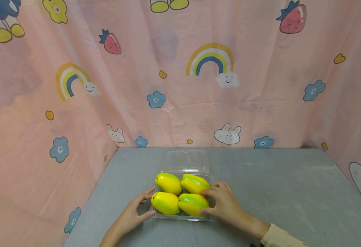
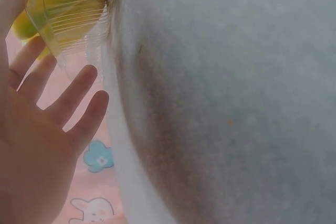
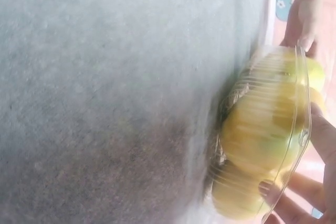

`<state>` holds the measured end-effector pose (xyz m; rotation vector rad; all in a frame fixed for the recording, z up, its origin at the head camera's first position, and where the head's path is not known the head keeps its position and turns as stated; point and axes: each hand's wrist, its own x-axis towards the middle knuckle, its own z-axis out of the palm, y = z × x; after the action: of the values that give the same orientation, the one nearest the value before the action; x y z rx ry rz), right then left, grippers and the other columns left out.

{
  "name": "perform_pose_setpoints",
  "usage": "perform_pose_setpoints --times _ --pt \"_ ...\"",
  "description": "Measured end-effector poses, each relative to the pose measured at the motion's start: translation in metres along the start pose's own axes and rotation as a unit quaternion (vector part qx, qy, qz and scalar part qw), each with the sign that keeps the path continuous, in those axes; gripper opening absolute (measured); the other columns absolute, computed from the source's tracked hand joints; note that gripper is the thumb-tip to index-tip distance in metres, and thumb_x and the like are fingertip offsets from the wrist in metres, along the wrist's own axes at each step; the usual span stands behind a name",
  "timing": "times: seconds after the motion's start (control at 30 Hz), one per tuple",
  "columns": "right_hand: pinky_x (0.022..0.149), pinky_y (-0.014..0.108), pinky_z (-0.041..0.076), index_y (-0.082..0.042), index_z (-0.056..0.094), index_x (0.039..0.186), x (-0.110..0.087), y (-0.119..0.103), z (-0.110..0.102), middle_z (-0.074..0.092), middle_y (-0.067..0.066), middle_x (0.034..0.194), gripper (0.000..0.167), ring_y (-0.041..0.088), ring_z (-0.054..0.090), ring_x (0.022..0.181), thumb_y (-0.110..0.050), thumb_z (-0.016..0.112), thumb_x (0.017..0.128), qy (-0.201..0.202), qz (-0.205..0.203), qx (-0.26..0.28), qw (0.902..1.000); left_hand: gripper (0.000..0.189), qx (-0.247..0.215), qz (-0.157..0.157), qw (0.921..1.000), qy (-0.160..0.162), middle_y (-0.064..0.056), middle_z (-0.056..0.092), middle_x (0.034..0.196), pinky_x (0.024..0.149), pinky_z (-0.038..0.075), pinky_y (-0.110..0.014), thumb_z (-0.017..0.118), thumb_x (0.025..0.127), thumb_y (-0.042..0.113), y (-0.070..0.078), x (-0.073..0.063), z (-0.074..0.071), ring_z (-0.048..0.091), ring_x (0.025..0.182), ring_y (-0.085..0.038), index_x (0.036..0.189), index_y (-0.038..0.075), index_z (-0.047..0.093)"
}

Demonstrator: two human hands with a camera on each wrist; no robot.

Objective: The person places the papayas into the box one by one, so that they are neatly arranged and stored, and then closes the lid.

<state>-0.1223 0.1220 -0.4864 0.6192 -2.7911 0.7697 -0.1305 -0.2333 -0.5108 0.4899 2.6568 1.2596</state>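
Note:
A clear plastic clamshell box (image 1: 185, 217) stands on the table, its lid (image 1: 187, 160) folded back behind it. Several glossy yellow-green papaya-like fruits fill it in two rows, among them a back left one (image 1: 169, 183), a back right one (image 1: 195, 183) and a front left one (image 1: 165, 203). My right hand (image 1: 226, 204) grips the front right papaya-like fruit (image 1: 194, 204) at its right end, thumb in front and fingers behind. In the right wrist view those fingertips (image 3: 268, 188) show through the clear wall. Beside the box's left side, my left hand (image 1: 133, 213) is spread with fingers loosely bent.
The grey table (image 1: 279, 185) extends to both sides of the box. A pink printed cloth (image 1: 180, 113) hangs behind the table and along its left and right sides. A beige sleeve (image 1: 280, 236) covers the right forearm.

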Motion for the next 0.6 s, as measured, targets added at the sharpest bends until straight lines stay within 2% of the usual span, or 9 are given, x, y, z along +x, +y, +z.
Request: perform_pose_setpoints --times 0.17,0.27,0.4,0.53,0.6 --pt "0.085 0.032 0.046 -0.023 0.075 0.110 0.001 0.009 0.002 0.073 -0.014 0.101 0.059 0.005 0.051 0.093 -0.057 0.083 0.063 0.018 0.003 0.052 0.9985 0.051 -0.007 0.000 1.0000 0.000 0.011 0.038 0.159 0.107 0.046 -0.056 0.075 0.083 0.048 -0.001 0.000 0.001 0.040 0.146 -0.029 0.129 0.038 0.055" --pt "0.081 0.028 0.048 -0.020 0.073 0.114 0.004 0.016 0.001 0.071 -0.013 0.101 0.057 0.008 0.053 0.094 -0.051 0.085 0.067 0.019 0.018 0.094 0.9952 0.051 -0.005 0.010 0.9999 0.001 0.008 0.037 0.160 0.105 0.047 -0.055 0.074 0.084 0.048 0.000 0.000 0.000 0.040 0.145 -0.030 0.130 0.037 0.055" --pt "0.090 0.039 0.051 -0.019 0.070 0.122 0.010 0.025 -0.004 0.070 -0.007 0.106 0.056 0.018 0.057 0.102 -0.045 0.083 0.074 0.002 0.062 0.147 0.9872 0.053 -0.011 0.015 0.9998 -0.001 0.007 0.038 0.159 0.104 0.049 -0.050 0.073 0.086 0.045 0.000 0.001 -0.003 0.043 0.144 -0.029 0.134 0.036 0.054" --pt "0.101 0.055 0.048 -0.017 0.064 0.131 0.019 0.038 -0.011 0.069 0.002 0.114 0.057 0.028 0.058 0.111 -0.040 0.080 0.081 -0.005 0.101 0.189 0.9768 0.054 -0.033 -0.008 0.9994 0.008 0.008 0.049 0.151 0.107 0.049 -0.044 0.073 0.088 0.038 -0.004 0.007 -0.010 0.053 0.135 -0.023 0.138 0.033 0.052" --pt "0.103 0.056 0.047 -0.016 0.061 0.134 0.025 0.047 -0.014 0.068 0.006 0.118 0.057 0.030 0.059 0.113 -0.037 0.078 0.083 -0.002 0.114 0.204 0.9724 0.052 -0.049 -0.015 0.9985 0.018 0.006 0.054 0.146 0.106 0.050 -0.040 0.071 0.091 0.032 -0.007 0.014 -0.014 0.057 0.129 -0.023 0.139 0.028 0.052"
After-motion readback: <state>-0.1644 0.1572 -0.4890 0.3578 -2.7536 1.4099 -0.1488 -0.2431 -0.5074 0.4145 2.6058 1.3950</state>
